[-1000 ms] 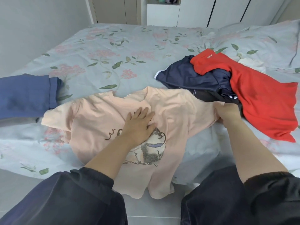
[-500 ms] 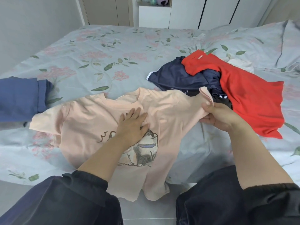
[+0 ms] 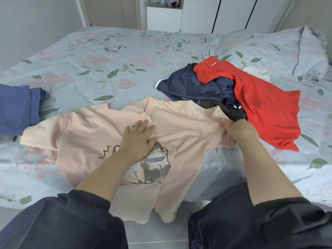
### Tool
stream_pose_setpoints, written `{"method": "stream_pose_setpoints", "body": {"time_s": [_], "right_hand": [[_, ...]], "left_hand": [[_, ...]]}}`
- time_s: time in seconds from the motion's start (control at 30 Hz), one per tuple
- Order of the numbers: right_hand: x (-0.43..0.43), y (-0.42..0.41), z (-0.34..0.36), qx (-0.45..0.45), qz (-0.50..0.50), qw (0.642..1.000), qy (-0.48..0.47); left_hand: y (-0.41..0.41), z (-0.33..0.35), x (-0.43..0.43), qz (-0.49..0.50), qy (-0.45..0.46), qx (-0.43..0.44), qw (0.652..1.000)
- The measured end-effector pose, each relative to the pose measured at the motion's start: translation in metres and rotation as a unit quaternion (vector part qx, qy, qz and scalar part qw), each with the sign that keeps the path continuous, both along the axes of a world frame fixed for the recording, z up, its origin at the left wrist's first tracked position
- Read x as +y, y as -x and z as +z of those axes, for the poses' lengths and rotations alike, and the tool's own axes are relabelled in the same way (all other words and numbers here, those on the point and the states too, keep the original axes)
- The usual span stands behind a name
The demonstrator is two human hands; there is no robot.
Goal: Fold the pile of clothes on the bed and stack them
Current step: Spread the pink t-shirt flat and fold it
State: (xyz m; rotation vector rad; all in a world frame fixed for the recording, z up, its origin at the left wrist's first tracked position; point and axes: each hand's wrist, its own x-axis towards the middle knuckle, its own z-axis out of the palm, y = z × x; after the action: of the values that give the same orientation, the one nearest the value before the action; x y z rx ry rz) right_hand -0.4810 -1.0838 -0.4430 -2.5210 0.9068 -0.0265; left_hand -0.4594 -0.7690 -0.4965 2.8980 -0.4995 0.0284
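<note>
Change: half a second back the right hand (image 3: 240,130) held the shirt's right sleeve (image 3: 219,115) pinched up off the bed (image 3: 107,60); now that sleeve lies lower and drawn out toward the right of the frame; the left hand (image 3: 138,139) has stayed on the chest.
Meaning: this looks like squaring the shirt (image 3: 179,123) flat before its first fold; no fold shows in it yet, so this garment is barely begun.
Left hand: open and flat, fingers spread, pressing the chest just above the print at frame centre; it pins the cloth.
Right hand: fingers curled into the sleeve's lower edge at right of centre; it grips cloth, though the fingertips are hidden.
Shirt: front up, collar toward the top of the frame, spread across the bed's near edge; its hem (image 3: 161,209) hangs over the edge at bottom centre; the left sleeve lies out flat at frame left.
Pile: red top (image 3: 265,108) over a navy garment (image 3: 194,88) at centre right, touching the gripped sleeve and just beyond the right hand; not yet folded.
Stack: a blue garment (image 3: 16,106), seemingly folded, at the left edge, just beside the shirt's left sleeve.
Pillow (image 3: 269,51): upper right, behind the pile.
</note>
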Motion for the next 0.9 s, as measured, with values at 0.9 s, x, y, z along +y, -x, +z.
{"method": "stream_pose_setpoints", "body": {"time_s": [0.9], "right_hand": [[0.059, 0.045, 0.006, -0.057, 0.092, 0.793, -0.599]], "left_hand": [[0.021, 0.010, -0.033, -0.148, 0.180, -0.065, 0.970]]}}
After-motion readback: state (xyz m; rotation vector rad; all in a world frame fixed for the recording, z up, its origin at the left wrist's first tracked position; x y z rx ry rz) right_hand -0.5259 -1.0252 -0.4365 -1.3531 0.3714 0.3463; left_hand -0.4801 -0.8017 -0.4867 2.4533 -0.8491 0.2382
